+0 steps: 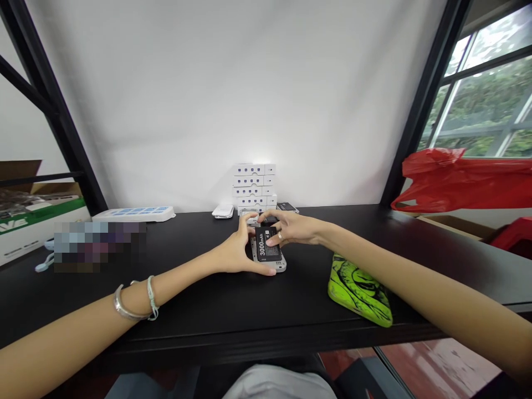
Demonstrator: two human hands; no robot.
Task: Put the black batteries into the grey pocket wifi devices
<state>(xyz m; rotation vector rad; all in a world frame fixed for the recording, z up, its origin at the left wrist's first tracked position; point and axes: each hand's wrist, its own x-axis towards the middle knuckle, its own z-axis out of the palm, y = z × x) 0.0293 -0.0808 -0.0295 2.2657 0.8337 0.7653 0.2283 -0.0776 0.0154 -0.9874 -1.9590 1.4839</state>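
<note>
On the black table ahead of me lies a phone-like device [281,266] with a pale casing and its back off. A black battery [266,252] marked 3000mAh lies over its open back; I cannot tell whether it is fully seated. My left hand [236,252] grips the device, thumb at the near end and fingers curled around the far end. From the right, my right hand [293,228] reaches over the battery, with a ringed finger against its face and the other fingers bent near its far edge. Those fingers partly hide the far end of the device.
Behind my hands stands a stack of white boxes [253,180], with folded papers [223,211] beside it. A green patterned case [359,291] lies under my right forearm. Left are a white power strip [135,214] and a carton [41,227]; right, a red plastic bag [465,180].
</note>
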